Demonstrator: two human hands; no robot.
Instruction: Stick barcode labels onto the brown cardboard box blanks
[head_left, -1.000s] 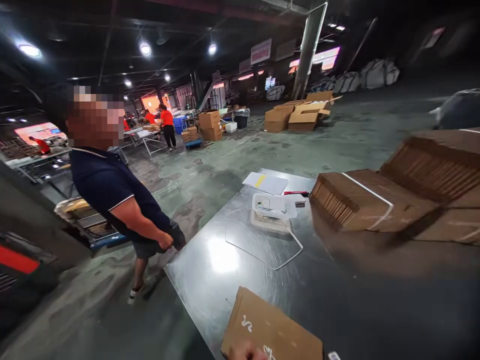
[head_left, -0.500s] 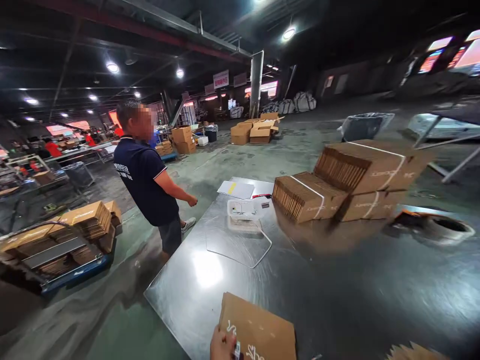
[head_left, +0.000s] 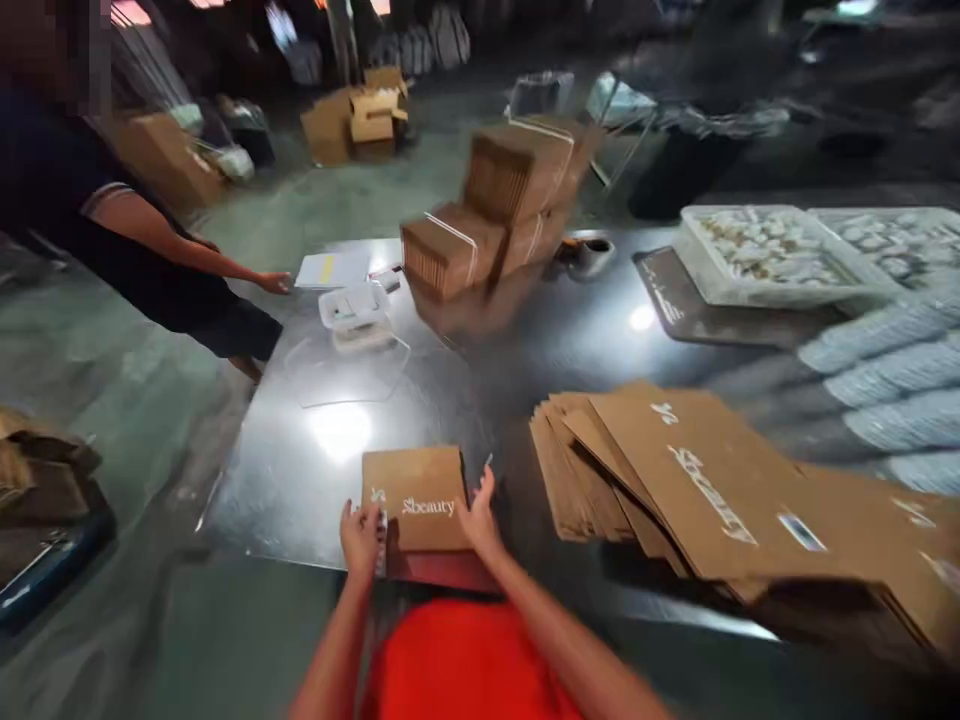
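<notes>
Item: one flat cardboard box [head_left: 415, 497], printed, at the worktop's [head_left: 480, 370] near edge, still unfolded. Left hand [head_left: 361, 535] presses its left side, fingers spread; right hand [head_left: 477, 513] grips the right side. Right edge: one fanned stack of flat boxes [head_left: 675, 480], uncounted. Far edge: three strapped bundles [head_left: 495, 200]; two trays [head_left: 757, 255]. A co-worker's hand [head_left: 274, 283] rests at the far left corner.
</notes>
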